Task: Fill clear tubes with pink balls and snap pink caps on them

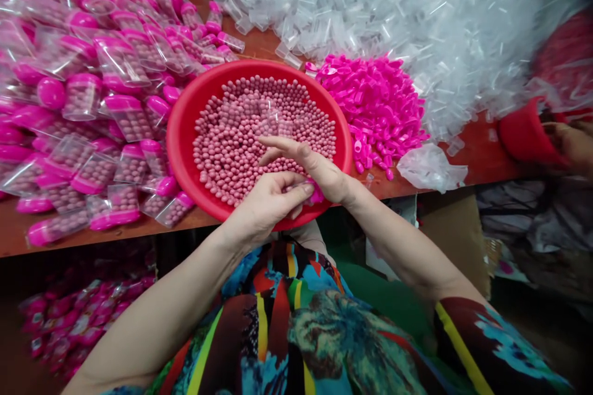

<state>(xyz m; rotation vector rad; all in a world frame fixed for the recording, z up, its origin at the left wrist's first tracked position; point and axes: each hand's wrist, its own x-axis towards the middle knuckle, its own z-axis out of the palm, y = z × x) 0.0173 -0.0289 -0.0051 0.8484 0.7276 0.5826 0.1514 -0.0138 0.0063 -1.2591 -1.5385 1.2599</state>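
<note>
Left hand [272, 197], nearly closed, apparently pinches pink plastic [317, 194].

Crumpled clear plastic [432, 168] lies right of centre, cardboard [454, 241] below it, a red container [525, 134] near the right edge.

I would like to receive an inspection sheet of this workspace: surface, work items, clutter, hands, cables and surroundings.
Surface: reddish-brown table, largely covered by piles.
Job's things: red basin holding pink beads; small pink parts at its right; clear containers beyond; pink-capped filled containers at left.
Clutter: crumpled clear plastic near table edge.
Hands: left hand and right hand over the basin's near side, a pink piece between them; grip unclear.
Cables: nothing seen.
Surroundings: another person's hand at a red container; cardboard and pink items below the table.
</note>
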